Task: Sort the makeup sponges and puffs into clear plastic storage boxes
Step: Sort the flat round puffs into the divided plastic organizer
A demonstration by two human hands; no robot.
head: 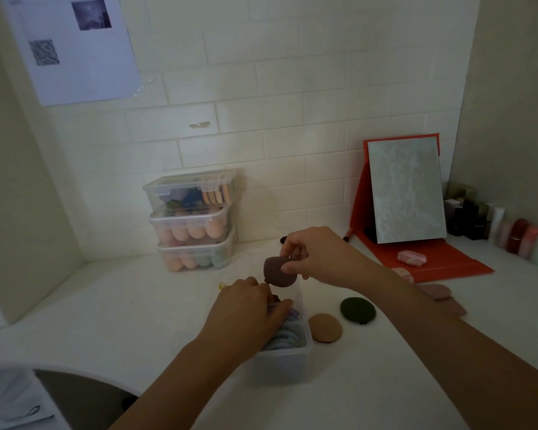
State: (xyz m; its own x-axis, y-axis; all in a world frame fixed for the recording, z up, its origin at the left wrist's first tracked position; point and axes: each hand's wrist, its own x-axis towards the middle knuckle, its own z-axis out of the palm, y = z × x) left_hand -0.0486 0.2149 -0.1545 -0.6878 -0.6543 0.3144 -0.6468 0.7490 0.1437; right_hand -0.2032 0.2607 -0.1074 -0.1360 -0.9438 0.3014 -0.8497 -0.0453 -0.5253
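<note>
Head view: box (283,360) at 6 o'clock.
Right hand (317,256): pinching brown puff (277,271) — apparently poised to drop in.
Left hand (249,308): on stack (288,335), likely steadying it — grip unclear.

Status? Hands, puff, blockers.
Right hand pinches dark brown round puff above clear plastic box. Left hand in box on blue-grey puffs, grip hidden. Tan round puff, dark green round puff beside box.

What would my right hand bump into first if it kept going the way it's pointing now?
Probably the left hand, just below the brown puff that the right hand pinches over the open box; depth is unclear.
</note>
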